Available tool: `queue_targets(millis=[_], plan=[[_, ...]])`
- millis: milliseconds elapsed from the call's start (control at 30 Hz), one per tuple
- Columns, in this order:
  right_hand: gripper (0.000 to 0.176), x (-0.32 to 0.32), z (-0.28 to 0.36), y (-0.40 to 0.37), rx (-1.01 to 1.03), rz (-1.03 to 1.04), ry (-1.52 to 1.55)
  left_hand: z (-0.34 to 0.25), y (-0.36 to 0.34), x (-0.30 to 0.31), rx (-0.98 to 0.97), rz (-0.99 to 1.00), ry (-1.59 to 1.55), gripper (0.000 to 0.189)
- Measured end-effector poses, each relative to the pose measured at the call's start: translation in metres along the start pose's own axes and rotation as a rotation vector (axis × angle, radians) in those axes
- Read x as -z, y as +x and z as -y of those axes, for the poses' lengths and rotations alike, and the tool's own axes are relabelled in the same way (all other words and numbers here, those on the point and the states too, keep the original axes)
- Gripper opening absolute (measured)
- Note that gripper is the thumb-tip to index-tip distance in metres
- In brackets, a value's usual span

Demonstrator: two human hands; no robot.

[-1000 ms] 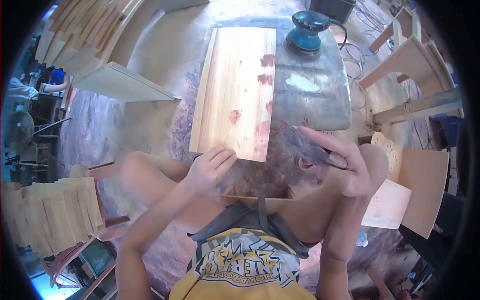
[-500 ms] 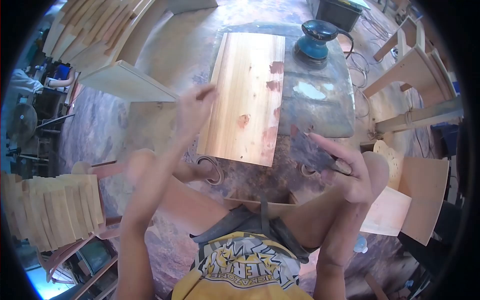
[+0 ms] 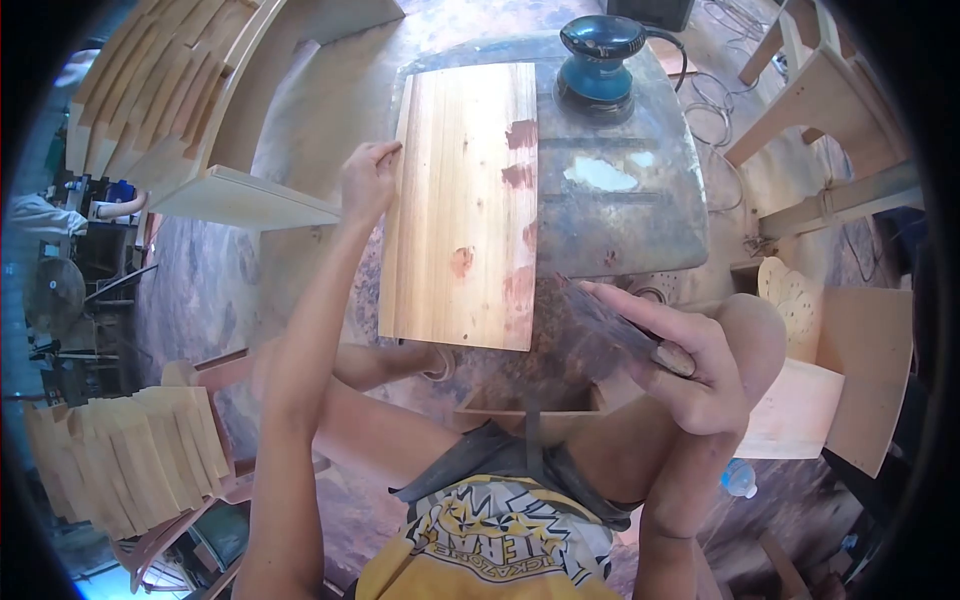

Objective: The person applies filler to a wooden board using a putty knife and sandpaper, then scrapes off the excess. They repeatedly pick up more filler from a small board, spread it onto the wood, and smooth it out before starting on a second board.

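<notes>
A pale wooden board lies lengthwise on a worn dark work surface, with reddish-brown patches along its right side and a spot near its lower middle. My left hand grips the board's left edge, its fingers closed on it. To the right of the board's lower end, my right hand is wrapped round the handle of a flat dark scraper, whose blade is blurred. A blue sander stands on the surface beyond the board.
Stacked wooden pieces lie at the upper left and lower left. A wooden frame stands at the right, above leaning panels and a plastic bottle. Another person's arm shows at the far left.
My left hand, blurred above the board's left edge before, now holds that edge. The board has shifted slightly left in view. My right hand with the scraper is a little lower and nearer.
</notes>
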State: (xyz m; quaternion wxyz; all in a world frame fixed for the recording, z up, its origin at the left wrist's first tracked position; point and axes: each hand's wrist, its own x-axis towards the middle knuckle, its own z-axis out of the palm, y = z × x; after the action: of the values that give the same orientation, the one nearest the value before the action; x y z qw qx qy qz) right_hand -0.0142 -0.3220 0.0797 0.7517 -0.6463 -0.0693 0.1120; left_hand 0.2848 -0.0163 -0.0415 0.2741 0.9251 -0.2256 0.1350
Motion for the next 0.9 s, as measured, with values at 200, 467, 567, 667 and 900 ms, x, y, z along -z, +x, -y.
queue_targets(millis=[200, 467, 567, 667, 900], plan=[[0.066, 0.000, 0.004, 0.000, 0.059, -0.017, -0.117, -0.008, -0.007, 0.006, -0.271, 0.092, 0.317, 0.032], [0.066, 0.005, 0.002, -0.001, 0.123, -0.023, -0.023, -0.013, -0.014, 0.006, -0.314, 0.041, 0.313, 0.026], [0.066, 0.006, 0.001, -0.003, 0.123, -0.025, -0.026, -0.021, -0.017, 0.013, -0.256, 0.046, 0.251, 0.023], [0.067, 0.006, 0.001, -0.005, 0.105, -0.038, -0.027, -0.017, -0.017, 0.012, -0.198, 0.005, 0.164, 0.020], [0.068, 0.005, 0.003, -0.006, 0.051, -0.057, -0.078, -0.016, -0.004, 0.011, -0.199, -0.068, 0.081, 0.039]])
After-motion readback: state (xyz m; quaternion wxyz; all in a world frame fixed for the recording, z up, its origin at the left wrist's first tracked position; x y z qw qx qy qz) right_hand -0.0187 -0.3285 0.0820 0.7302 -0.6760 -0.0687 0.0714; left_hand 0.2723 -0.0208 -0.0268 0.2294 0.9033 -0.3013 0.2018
